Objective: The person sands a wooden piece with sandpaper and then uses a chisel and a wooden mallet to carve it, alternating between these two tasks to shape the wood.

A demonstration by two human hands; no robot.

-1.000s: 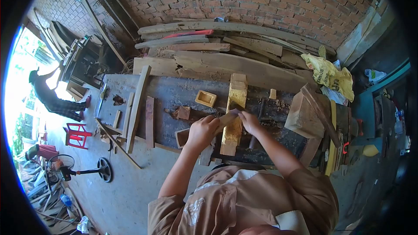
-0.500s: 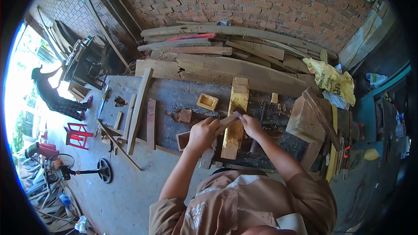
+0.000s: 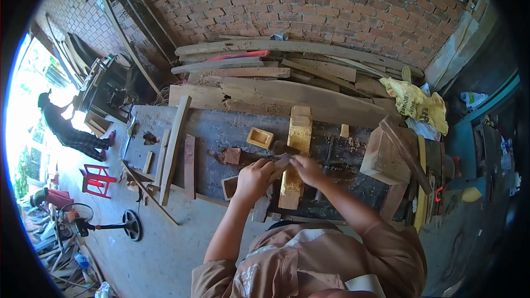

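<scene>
My left hand (image 3: 255,179) is closed round a narrow piece of wood (image 3: 277,170), which points away to the upper right. My right hand (image 3: 307,170) has its fingers together at the far end of that piece; what they hold is too small to make out. Under my hands a yellowish wooden block (image 3: 298,138) lies lengthwise on the dark bench (image 3: 212,117). A small hollowed wooden box (image 3: 260,138) sits left of the block. Beside it, a dark object (image 3: 280,147) shows just beyond my fingers. A square reddish piece (image 3: 232,155) lies further left.
Planks (image 3: 175,149) lie at the bench's left end, a big wooden block (image 3: 386,154) at its right. Long boards (image 3: 309,95) are stacked by the brick wall. At far left, a person (image 3: 69,127) bends at a machine, near a red stool (image 3: 98,180) and a fan (image 3: 132,225).
My right hand has moved slightly left and down, towards my left hand. The dark object beyond my fingers now shows left of the yellowish block. The whole view has shifted slightly.
</scene>
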